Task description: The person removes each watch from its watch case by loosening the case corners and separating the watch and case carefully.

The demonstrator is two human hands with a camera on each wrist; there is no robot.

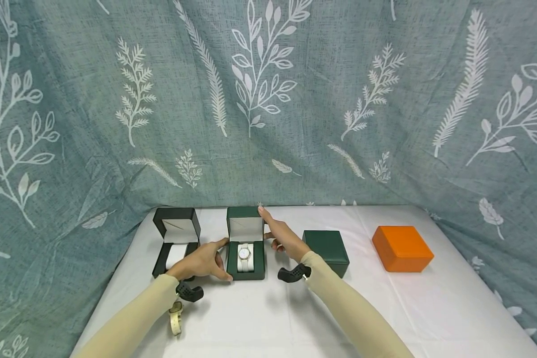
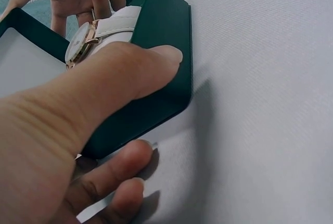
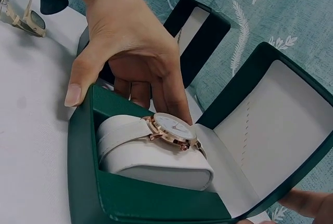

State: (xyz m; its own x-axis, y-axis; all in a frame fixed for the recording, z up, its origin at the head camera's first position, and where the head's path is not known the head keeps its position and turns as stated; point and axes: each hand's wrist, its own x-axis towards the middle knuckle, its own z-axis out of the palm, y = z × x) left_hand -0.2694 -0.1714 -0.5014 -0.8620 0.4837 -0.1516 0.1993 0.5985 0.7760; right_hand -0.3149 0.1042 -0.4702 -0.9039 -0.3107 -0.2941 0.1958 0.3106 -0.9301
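An opened green watch box (image 1: 260,271) stands on the table, its lid (image 1: 245,228) raised. A watch (image 1: 244,254) with a white strap and gold-toned case sits round the white cushion inside. My left hand (image 1: 204,259) grips the box's left side, its thumb (image 2: 156,68) against the green wall near the front corner. On the other side, my right hand (image 1: 286,237) touches the lid's right edge, one finger stretched up to the top corner. In the right wrist view only some right fingertips (image 3: 302,201) show at the lid's edge.
A dark open box (image 1: 160,261) with a white cushion stands left, partly behind my left hand. A cream-strapped watch (image 1: 175,318) lies by my left forearm. A closed green box (image 1: 325,243) and an orange box (image 1: 402,246) stand right. A patterned curtain (image 1: 295,124) hangs behind.
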